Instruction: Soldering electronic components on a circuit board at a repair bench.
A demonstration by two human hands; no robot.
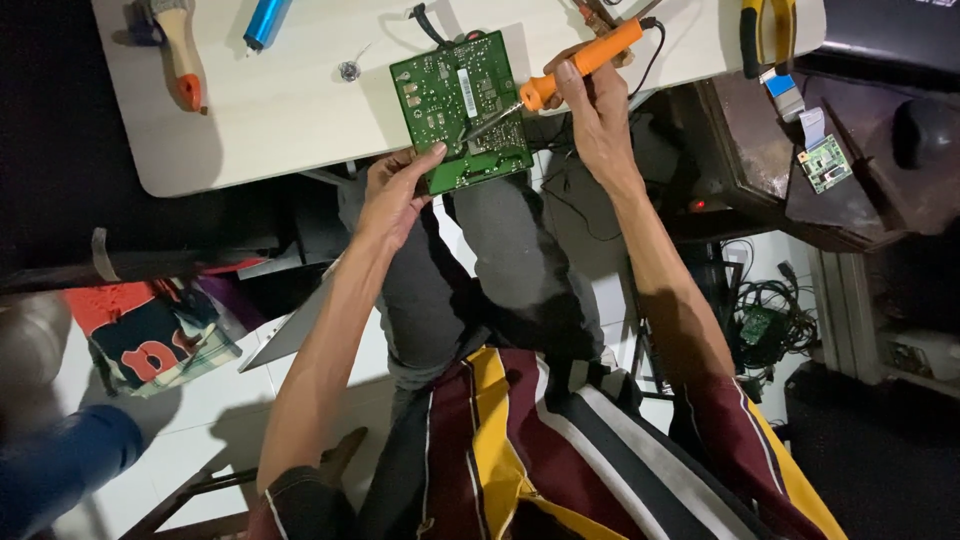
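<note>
Left hand [392,195] pinching green circuit board [462,110] overhanging surface [280,120] edge; right hand [597,110] closed around orange soldering iron [580,62], tip on board.

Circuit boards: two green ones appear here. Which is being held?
The large green board over the white table's edge, gripped by the left hand; the small board lies untouched far right.

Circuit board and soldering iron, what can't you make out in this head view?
- Iron tip: too small against the circuit board to tell whether it touches.
- Soldering iron handle: partly wrapped by the right hand.
- Board's lower left corner: covered by the left hand.
- Pliers: cut off by the top edge.
</note>
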